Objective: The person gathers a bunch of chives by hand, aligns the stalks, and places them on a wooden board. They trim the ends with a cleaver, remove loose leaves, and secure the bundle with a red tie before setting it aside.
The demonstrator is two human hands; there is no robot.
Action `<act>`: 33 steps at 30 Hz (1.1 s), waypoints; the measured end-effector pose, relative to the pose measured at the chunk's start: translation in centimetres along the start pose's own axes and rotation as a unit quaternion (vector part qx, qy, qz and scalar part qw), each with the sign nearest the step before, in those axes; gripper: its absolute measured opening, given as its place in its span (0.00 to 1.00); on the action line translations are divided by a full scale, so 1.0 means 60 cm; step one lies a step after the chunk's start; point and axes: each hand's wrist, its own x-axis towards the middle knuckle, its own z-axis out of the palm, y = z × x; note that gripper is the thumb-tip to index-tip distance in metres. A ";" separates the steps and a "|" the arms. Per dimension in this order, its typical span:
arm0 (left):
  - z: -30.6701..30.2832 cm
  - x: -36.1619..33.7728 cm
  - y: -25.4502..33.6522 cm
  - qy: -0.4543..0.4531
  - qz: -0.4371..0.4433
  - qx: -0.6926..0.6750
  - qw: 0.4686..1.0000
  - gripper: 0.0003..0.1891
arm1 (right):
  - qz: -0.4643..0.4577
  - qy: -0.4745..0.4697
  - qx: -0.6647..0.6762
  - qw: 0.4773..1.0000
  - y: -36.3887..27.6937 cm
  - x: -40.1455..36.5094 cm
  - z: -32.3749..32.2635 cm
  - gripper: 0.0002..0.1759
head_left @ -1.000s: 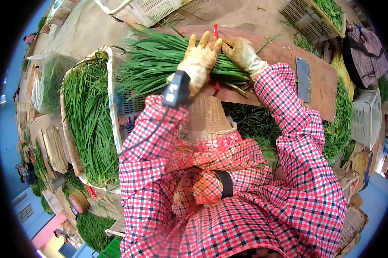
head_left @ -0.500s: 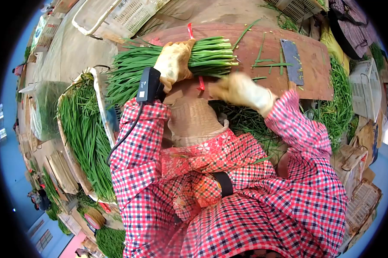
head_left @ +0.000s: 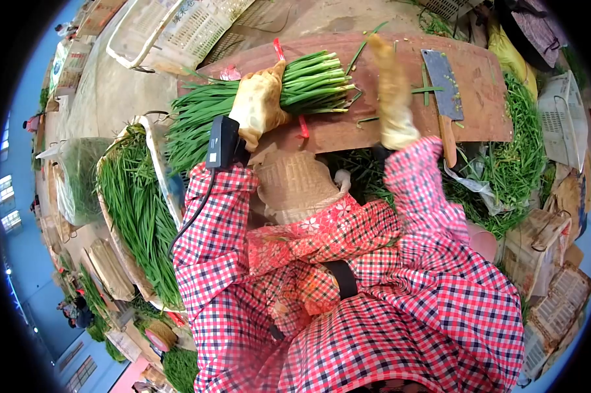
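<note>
My left hand, in a stained pale glove, is wrapped round a bundle of green stalks lying across the reddish-brown board. Red tape sticks out below the bundle, and another red end shows above my fingers. To the right of the cut ends, my right hand is over the board, gloved and a little blurred, its fingers stretched away from me. A cleaver with a wooden handle lies farther right. A few loose green pieces are between hand and blade.
A crate of long green leaves stands at my left. Beyond the board is a white plastic crate. Cut greens are heaped at the right, beside a pale crate and a yellow sack.
My right hand has swung up and right from near the bundle, its fingers now extended. Fewer loose pieces lie mid-board. The cleaver's handle now shows fully. My left hand still holds the bundle.
</note>
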 end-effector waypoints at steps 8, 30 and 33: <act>-0.003 -0.005 0.003 -0.028 -0.025 0.010 0.999 0.51 | -0.272 0.020 -0.182 0.945 -0.011 -0.031 0.032 0.17; 0.003 0.014 -0.017 0.013 -0.048 -0.062 0.997 0.23 | -0.387 -0.207 -0.247 0.864 -0.060 -0.094 0.114 0.10; 0.039 0.040 -0.087 -0.013 -0.009 -0.121 0.993 0.29 | -0.420 -0.235 -0.215 0.850 -0.064 -0.068 0.123 0.10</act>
